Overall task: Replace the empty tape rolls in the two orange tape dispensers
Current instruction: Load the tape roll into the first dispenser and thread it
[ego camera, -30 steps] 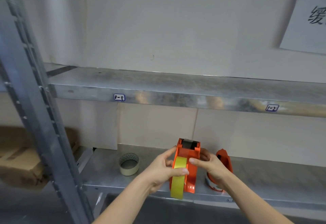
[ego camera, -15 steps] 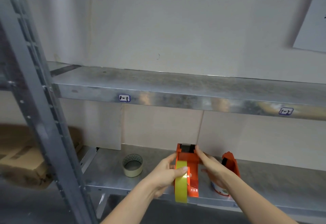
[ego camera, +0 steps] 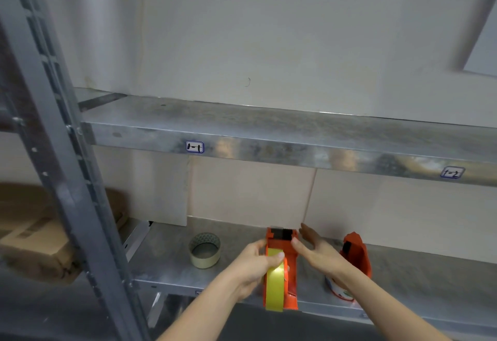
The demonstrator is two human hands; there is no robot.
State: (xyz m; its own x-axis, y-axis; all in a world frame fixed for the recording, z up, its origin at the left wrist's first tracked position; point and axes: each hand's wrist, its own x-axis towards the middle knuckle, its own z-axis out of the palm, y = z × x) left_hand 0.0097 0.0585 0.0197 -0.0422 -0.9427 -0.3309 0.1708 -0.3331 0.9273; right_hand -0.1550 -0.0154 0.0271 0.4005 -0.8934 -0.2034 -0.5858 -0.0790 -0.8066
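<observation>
An orange tape dispenser point(ego camera: 291, 265) stands at the front edge of the lower metal shelf point(ego camera: 166, 260), with a yellow tape roll point(ego camera: 274, 284) in it. My left hand point(ego camera: 254, 266) grips the roll, thumb across its top. My right hand point(ego camera: 316, 250) is beside the dispenser's right side near the black cutter, fingers straight, thumb touching the orange body. A second orange dispenser point(ego camera: 356, 256) stands to the right, behind my right wrist, with a white roll point(ego camera: 337, 291) at its base. A pale tape roll point(ego camera: 205, 249) lies flat to the left.
The upper shelf point(ego camera: 269, 136) overhangs the work area, labelled at its front edge. A grey slotted upright point(ego camera: 61, 168) stands at left, with cardboard boxes point(ego camera: 29, 230) behind it. Pale panels back the lower shelf.
My right hand has opened and slid off the cutter end to the dispenser's right side. My left hand keeps its grip on the yellow roll. The camera view has shifted slightly.
</observation>
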